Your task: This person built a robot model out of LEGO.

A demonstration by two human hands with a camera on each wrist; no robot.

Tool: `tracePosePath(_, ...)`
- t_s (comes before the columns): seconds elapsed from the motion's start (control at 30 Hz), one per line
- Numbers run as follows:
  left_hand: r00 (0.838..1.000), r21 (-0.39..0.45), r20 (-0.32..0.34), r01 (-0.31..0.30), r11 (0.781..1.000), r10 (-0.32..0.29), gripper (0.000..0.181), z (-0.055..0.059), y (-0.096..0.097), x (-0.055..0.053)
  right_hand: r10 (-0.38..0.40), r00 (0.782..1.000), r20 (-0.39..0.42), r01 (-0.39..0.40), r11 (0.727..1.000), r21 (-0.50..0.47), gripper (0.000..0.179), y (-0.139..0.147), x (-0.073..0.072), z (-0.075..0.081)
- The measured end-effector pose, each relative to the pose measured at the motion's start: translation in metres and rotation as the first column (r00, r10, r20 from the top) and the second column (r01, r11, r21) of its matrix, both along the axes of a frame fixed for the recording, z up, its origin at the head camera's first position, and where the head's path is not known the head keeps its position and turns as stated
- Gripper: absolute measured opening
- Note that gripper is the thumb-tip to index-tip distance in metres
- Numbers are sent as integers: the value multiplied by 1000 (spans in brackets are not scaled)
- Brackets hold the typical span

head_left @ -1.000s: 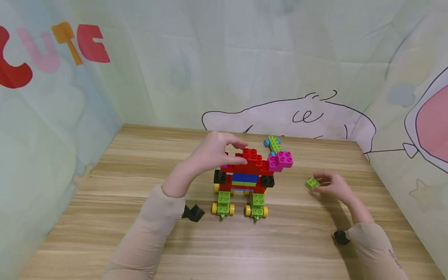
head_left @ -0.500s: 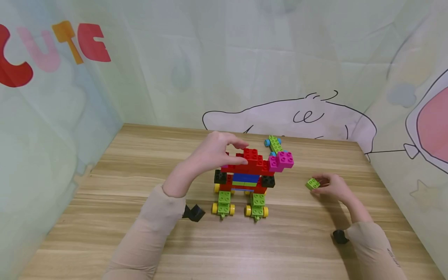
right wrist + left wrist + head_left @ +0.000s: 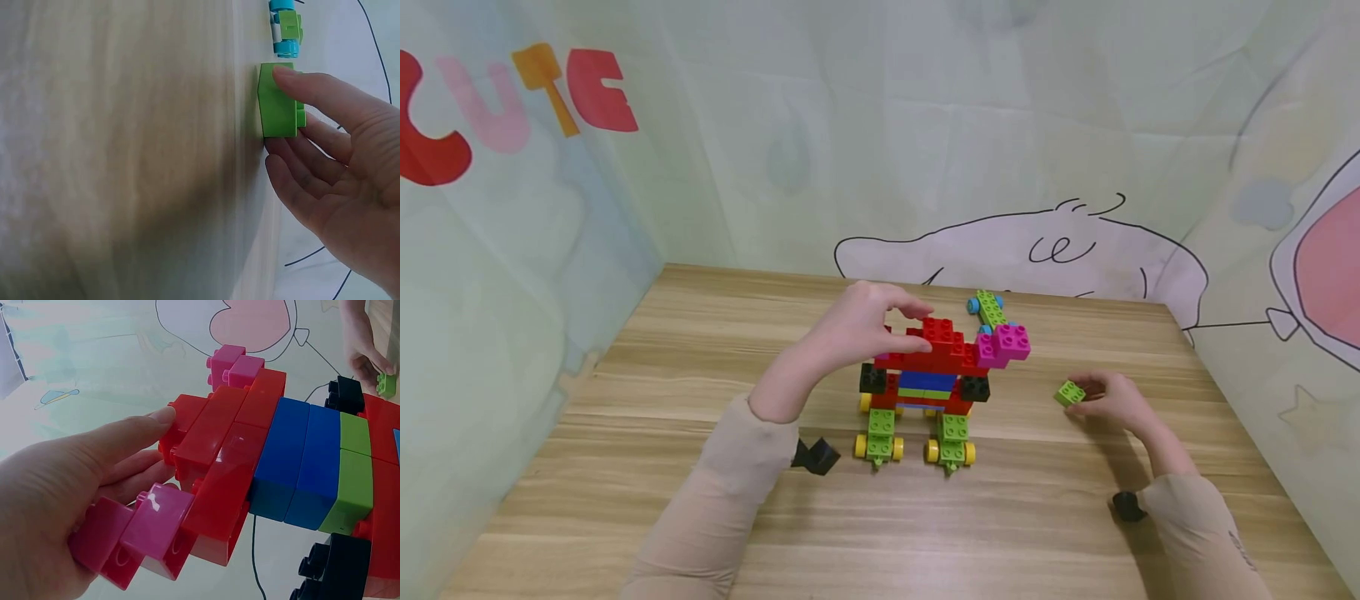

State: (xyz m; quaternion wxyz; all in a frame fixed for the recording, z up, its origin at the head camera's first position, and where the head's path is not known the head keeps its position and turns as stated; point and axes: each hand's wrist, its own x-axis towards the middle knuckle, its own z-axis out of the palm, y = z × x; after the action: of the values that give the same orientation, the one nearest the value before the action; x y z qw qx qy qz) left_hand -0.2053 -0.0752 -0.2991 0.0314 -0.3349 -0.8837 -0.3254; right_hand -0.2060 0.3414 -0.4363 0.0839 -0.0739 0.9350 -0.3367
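Note:
A figure built of toy bricks [image 3: 928, 382] stands in the middle of the table, with a red top, a blue and green middle, pink and black bricks at both sides, and green wheeled feet. My left hand [image 3: 861, 325] holds it at the top; in the left wrist view the thumb lies against the topmost red brick [image 3: 187, 415], and the other fingers are partly hidden behind. To the right, my right hand [image 3: 1116, 400] pinches a small green brick [image 3: 278, 106] on the tabletop. Its studs point away from the table.
A green wheeled base with blue wheels [image 3: 990, 308] sits behind the figure's right side. The wooden table [image 3: 737, 317] meets printed cloth walls at the back and sides. Black wrist devices [image 3: 817, 457] hang by both sleeves.
The right hand shifts very slightly over the green brick and then holds still. My left hand keeps its place on the brick figure.

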Motion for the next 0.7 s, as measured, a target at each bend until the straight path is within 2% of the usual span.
tracePosePath(0.23, 1000, -5, 1, 0, 1000, 0, 43, 0, 0, 0, -25, 1000, -6, 26, 999, 45, 51, 0, -3, -1)
tracePosePath(0.37, 1000, -7, 7, 0, 1000, 0, 43, 1, 1, 0, -28, 999, -30, 29, 999, 38, 49, -1, -5, 2)
tracePosePath(0.5, 1000, -8, 11, 0, 1000, 0, 43, 1, 1, 1, -34, 997, -75, 34, 999, -7, 46, -5, -8, 15)
tracePosePath(0.7, 1000, -9, 10, 2, 1000, -1, 42, 2, 0, 1, -32, 991, -134, 27, 999, -40, 47, -21, -11, 48)
